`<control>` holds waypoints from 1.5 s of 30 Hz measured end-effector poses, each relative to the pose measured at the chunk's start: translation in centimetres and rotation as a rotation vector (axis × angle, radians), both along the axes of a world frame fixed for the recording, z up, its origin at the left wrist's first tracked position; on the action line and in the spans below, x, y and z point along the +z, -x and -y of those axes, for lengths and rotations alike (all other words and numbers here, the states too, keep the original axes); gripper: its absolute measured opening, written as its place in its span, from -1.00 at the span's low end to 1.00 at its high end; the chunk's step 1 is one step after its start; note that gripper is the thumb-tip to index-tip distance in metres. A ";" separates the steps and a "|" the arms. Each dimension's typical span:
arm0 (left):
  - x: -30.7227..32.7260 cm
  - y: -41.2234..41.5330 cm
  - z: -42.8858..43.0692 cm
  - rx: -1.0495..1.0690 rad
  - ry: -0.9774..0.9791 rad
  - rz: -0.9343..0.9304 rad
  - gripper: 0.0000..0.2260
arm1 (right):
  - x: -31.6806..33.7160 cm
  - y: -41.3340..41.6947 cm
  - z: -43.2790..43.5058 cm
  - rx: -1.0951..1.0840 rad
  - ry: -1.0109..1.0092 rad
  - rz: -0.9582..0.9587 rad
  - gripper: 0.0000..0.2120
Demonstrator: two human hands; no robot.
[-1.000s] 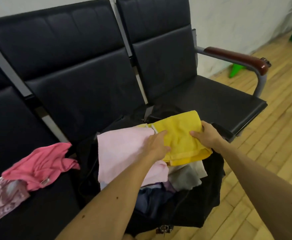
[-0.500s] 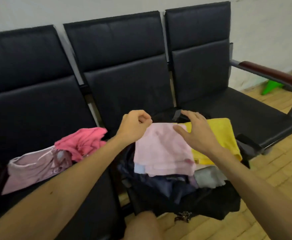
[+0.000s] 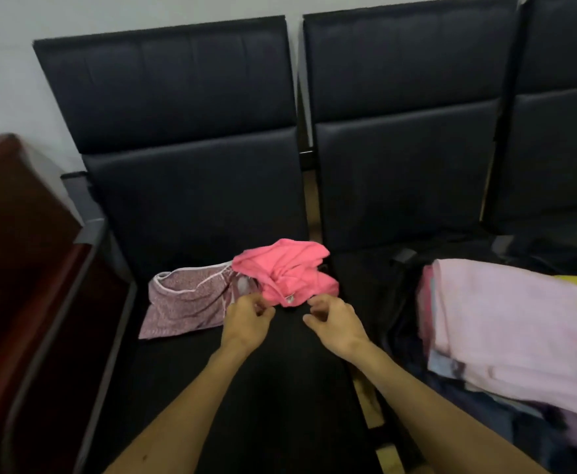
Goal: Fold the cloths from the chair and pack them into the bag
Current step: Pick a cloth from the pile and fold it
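Emptily half-open: left hand, right hand.

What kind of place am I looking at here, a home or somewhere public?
Probably a public waiting area, though I can't be sure: a row of linked black padded seats stands against a plain pale wall, with a dark reddish wooden unit beside it.

Left hand and right hand stretched forward side by side, backs up, fingers loosely curled
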State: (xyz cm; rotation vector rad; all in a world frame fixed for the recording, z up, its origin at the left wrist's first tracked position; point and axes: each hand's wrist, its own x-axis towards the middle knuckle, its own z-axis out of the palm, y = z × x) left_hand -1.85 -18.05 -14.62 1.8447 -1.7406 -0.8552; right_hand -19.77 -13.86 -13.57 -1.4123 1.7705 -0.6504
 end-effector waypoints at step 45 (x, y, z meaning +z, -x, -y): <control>36.4 -3.9 -13.2 -0.228 0.790 0.035 -0.90 | 34.9 -3.0 -12.0 0.226 0.733 -0.257 -0.71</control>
